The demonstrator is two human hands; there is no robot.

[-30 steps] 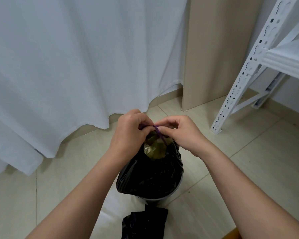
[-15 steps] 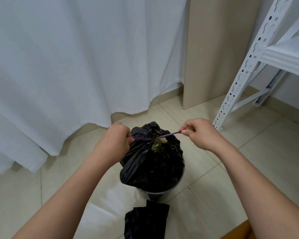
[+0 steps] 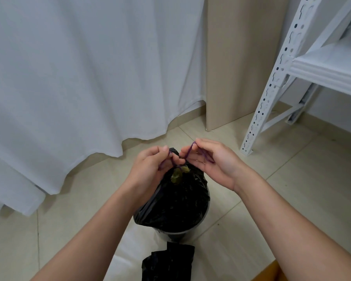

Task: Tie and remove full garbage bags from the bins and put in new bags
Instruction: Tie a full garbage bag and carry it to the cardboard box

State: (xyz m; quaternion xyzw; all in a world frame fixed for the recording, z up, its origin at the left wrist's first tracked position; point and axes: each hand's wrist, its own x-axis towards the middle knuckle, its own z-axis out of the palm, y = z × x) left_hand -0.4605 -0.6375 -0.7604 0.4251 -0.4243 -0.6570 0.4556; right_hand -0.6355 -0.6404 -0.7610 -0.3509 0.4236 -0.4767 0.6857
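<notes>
In the head view, the left hand [image 3: 150, 169] and right hand [image 3: 215, 161] each pinch an end of the purple drawstring [image 3: 187, 154], fingertips together on it. Just below the fingers, the full black bag [image 3: 176, 203] sits in the bin [image 3: 176, 233].

A big white curtain [image 3: 73, 74] hangs across the left side and most of the back of the room. It has soft folds, and its bottom edge hangs in waves just above the floor [image 3: 304, 179]. The floor is made of pale cream tiles with thin lines between them. Right beside the curtain stands a tall, flat, light brown wooden panel [image 3: 241, 57] that reaches down to the floor. On the right is a white metal shelf rack [image 3: 272, 84]. Its leg has many small holes in a row, and its foot rests on the tiles. A white shelf board [image 3: 328, 72] sticks out from it. The light is soft and even.
</notes>
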